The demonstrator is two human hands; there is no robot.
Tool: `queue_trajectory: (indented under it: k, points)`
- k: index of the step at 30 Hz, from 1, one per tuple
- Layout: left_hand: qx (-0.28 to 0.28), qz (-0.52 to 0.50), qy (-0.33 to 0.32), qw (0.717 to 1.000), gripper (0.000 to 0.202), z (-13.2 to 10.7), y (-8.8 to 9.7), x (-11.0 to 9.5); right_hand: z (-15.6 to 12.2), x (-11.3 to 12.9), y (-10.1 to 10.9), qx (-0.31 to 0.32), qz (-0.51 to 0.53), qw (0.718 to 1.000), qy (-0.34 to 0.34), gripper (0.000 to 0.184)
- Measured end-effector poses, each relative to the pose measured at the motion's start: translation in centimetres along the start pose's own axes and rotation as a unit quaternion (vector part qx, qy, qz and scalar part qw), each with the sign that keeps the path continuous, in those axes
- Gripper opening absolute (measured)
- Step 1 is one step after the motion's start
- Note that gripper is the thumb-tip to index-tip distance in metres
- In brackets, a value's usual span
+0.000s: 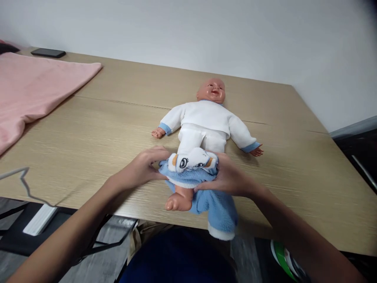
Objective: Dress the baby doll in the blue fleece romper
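Note:
A baby doll (207, 118) in a white top and white under-trousers lies on its back on the wooden table (97, 133), head away from me. Light blue fleece trousers (216, 206) with a white cartoon-face patch are bunched around its thighs. My left hand (144, 167) grips the left side of the trousers' waistband. My right hand (228, 177) grips the right side. One bare doll foot (176, 201) sticks out of the left trouser leg; the other trouser leg hangs over the table's near edge.
A pink cloth (32, 88) is spread at the table's far left, with a black phone (48, 52) behind it. A white wall runs behind the table. Below the near edge are dark chair parts and a green-and-white object (282, 259).

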State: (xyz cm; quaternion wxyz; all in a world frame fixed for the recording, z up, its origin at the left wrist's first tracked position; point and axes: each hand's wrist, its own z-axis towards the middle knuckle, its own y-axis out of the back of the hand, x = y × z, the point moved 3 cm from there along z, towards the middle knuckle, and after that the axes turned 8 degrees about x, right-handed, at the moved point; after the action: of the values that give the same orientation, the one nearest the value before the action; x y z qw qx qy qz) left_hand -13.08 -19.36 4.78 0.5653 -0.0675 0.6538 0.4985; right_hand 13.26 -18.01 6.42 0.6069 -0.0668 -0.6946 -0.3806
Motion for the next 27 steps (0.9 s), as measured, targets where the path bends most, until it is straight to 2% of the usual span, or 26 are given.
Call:
queue_trajectory:
  k: [3,6,9,11,17,21,24,27]
  points:
    - [-0.002,-0.081,-0.006,0.997,0.030,0.6,0.0,0.3,0.2,-0.1,0.4,0.002,0.036,0.999,0.006,0.056]
    - [0.005,-0.190,0.025,0.981,0.041,0.8,-0.5,1.1,0.3,0.0,0.5,0.010,0.081,0.997,-0.002,0.065]
    - [0.017,-0.300,0.045,0.953,0.064,0.7,-1.2,1.9,0.0,0.2,0.6,0.021,0.109,0.994,-0.020,0.058]
    - [0.019,-0.325,0.045,0.945,0.071,0.5,-1.4,2.1,-0.6,0.3,0.6,0.027,0.130,0.991,-0.034,0.050]
    - [-0.036,-0.281,0.068,0.956,0.048,0.2,-1.1,1.7,-3.4,-0.5,1.5,-0.006,0.220,0.973,-0.074,0.048]
    - [-0.040,-0.271,0.103,0.956,0.043,0.4,-1.1,1.6,-5.1,-0.2,2.2,0.028,0.117,0.986,-0.113,0.037]
    - [-0.065,-0.158,0.062,0.983,0.039,0.9,-0.1,0.2,-5.7,0.6,2.2,0.067,0.055,0.990,-0.107,0.038]
    - [-0.067,0.011,0.005,0.998,0.059,2.3,1.0,-3.1,-5.8,1.2,1.9,0.097,0.031,0.993,-0.055,0.038]
